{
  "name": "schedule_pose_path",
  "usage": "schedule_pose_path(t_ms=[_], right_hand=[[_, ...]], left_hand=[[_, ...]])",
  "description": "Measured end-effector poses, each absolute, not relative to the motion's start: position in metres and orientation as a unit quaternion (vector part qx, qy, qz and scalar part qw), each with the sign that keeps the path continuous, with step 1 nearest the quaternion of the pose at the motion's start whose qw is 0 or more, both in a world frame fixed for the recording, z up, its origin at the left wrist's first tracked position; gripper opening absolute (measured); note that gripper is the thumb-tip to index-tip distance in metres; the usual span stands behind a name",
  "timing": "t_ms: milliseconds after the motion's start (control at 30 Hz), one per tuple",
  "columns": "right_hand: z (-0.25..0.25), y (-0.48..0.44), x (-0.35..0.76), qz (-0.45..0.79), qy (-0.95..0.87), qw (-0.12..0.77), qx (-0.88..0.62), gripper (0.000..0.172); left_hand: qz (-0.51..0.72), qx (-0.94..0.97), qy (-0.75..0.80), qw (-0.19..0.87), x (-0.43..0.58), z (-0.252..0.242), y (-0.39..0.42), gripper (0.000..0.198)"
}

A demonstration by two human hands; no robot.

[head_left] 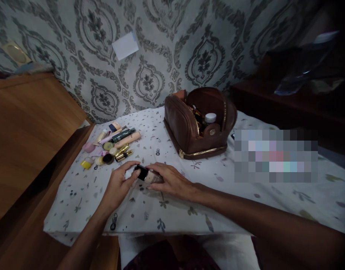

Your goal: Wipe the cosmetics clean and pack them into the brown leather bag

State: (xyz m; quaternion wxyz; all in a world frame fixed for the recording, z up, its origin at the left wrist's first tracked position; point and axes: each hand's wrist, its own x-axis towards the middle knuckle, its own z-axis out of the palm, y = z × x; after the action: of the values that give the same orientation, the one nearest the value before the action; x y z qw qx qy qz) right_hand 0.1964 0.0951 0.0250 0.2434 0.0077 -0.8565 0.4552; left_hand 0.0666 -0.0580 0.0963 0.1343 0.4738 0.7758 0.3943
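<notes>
Between my two hands, just above the patterned cloth, lies a foundation bottle point(151, 177) with a black cap and a pale beige body, tilted on its side. My left hand point(122, 180) pinches the black cap between thumb and fingers. Around the beige body my right hand point(171, 181) is closed, thumb below and fingers on top. Beyond my left hand lies a loose group of cosmetics: gold tubes point(123, 152), a dark green tube point(124, 135), a peach tube point(128, 140) and several small jars. Behind my right hand stands an unzipped brown toiletry bag point(180, 125) with a white-capped bottle point(210, 118) inside.
A white floral cloth point(186, 217) covers the table. On the left stands a wooden cabinet point(34, 138). A blurred-out patch point(276, 156) hides something at the right. A clear plastic bottle point(304, 67) is at the far right, and a white switch plate point(125, 45) is on the wall.
</notes>
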Motion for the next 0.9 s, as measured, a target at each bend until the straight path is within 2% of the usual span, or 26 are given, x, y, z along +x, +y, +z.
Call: schedule_pose_path(t_ms=[133,267,433,567,667,767,900], right_hand=[[0.028,0.097,0.196,0.476,-0.843,0.249,-0.003,0.05],[0.035,0.101,0.196,0.551,-0.803,0.229,-0.01,0.033],[0.037,0.104,0.192,0.666,-0.726,0.173,-0.013,0.042],[0.037,0.103,0.191,0.728,-0.666,0.16,-0.026,0.046],[0.042,0.104,0.192,0.741,-0.642,0.192,-0.035,0.046],[0.048,0.106,0.194,0.747,-0.622,0.23,-0.05,0.044],[0.053,0.108,0.194,0.763,-0.587,0.266,-0.059,0.043]], left_hand=[[0.408,0.474,0.768,0.141,0.064,0.094,-0.057,0.036],[0.416,0.488,0.76,0.109,0.065,0.093,-0.051,0.035],[0.421,0.518,0.744,0.043,0.07,0.093,-0.039,0.031],[0.437,0.506,0.743,0.028,0.077,0.082,-0.036,0.038],[0.44,0.51,0.737,0.056,0.082,0.073,-0.038,0.047],[0.453,0.498,0.731,0.11,0.086,0.07,-0.04,0.048],[0.516,0.408,0.699,0.281,0.087,0.071,-0.038,0.046]])
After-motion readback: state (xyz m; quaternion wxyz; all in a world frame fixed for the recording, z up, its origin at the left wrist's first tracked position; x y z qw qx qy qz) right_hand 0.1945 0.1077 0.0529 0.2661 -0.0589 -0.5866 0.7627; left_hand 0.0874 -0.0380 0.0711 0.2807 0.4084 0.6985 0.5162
